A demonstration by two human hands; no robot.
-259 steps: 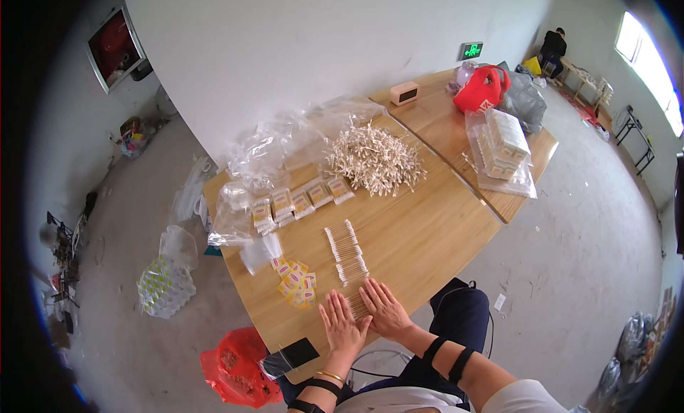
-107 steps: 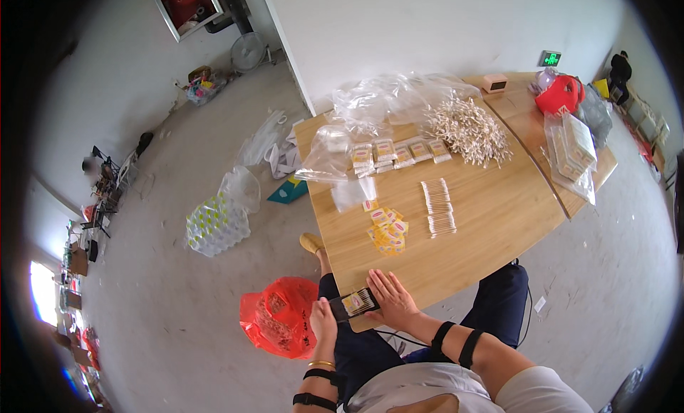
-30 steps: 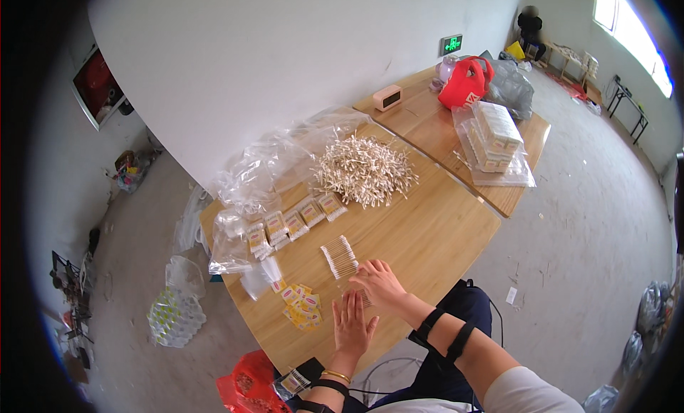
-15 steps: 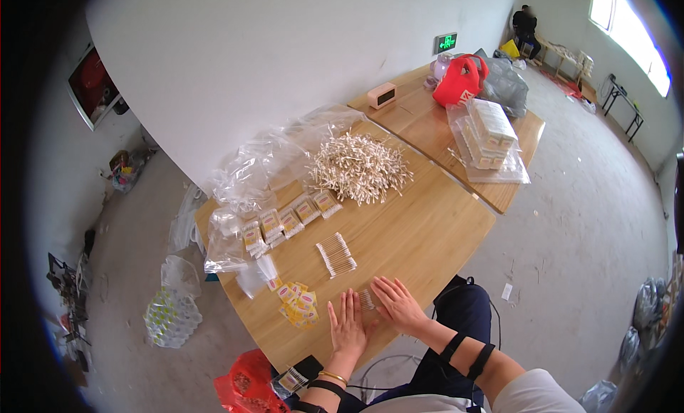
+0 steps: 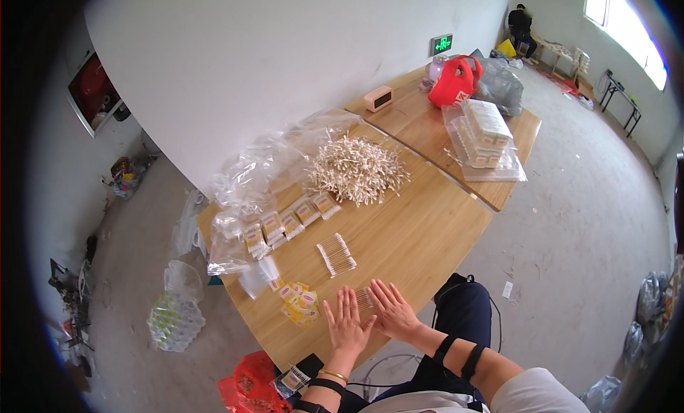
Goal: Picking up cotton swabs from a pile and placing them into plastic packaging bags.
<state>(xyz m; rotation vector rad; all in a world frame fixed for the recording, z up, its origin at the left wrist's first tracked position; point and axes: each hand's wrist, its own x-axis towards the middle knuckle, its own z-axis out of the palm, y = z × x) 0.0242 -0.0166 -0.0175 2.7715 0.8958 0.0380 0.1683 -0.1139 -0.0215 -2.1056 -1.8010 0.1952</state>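
Note:
Both palms are down near the table's front edge, fingers stretched out. My left hand [image 5: 348, 323] and my right hand [image 5: 393, 312] lie on either side of a small row of cotton swabs [image 5: 365, 299], partly covered by the fingers. Just beyond them a second row of cotton swabs [image 5: 336, 255] lies side by side on the wood. Left of my left hand is a loose heap of yellow and white printed cards [image 5: 299, 304]. Farther back rises a large pile of loose cotton swabs [image 5: 358, 171], with several filled swab packs [image 5: 291, 224] lined up before it.
Clear plastic bags [image 5: 246, 178] spread along the wooden table's [image 5: 427, 231] wall side. On the adjoining table stand a pink clock [image 5: 378, 99], a red bag [image 5: 454, 83] and stacked packs in plastic [image 5: 487, 131]. A red plastic bag [image 5: 249, 386] hangs low left. Someone in black [image 5: 521, 27] sits far off.
My right hand has shifted slightly left, narrowing the gap between the hands around the small row of swabs. My left hand has moved slightly forward. The view has shifted a little.

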